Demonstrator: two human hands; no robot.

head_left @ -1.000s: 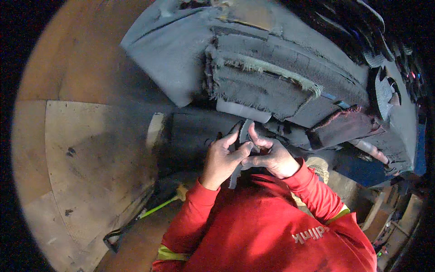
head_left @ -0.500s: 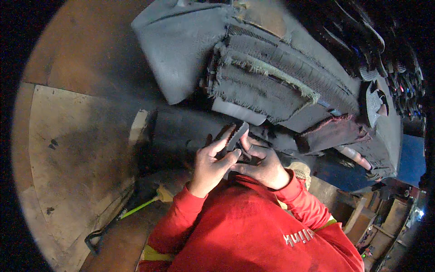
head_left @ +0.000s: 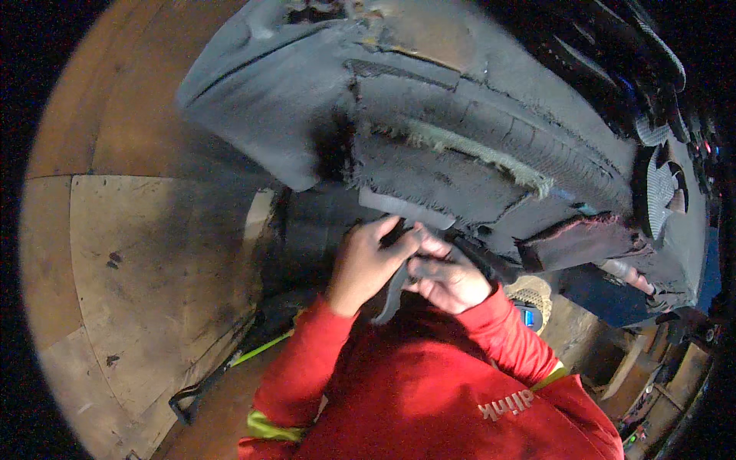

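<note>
Your hands are together near the centre of the frame. Your left hand has thumb and forefinger pinched at a grey strip; your right hand meets it from the right, blurred, so I cannot tell whether its fingers are closed on the strip. The strip's free end curves downward below the fingers, just in front of your red shirt.

Risk, in my judgement: the strip could slip or twist if the left pinch loosens while the right hand moves. The hanging end could catch on the shirt, being so close to it. Should you raise your hands, the fingertips could knock the pale rounded piece directly above them, or snag the frayed rim of the grey cloth.

Edges and room: the near edge of the grey surface slants from upper left toward the right of the frame, and limits upward movement. The reddish-edged cloth juts down at right, above your right forearm. A footed device with a blue screen sits just beyond that sleeve. The better room lies left of your left hand, over the dark area before the wooden boards.
</note>
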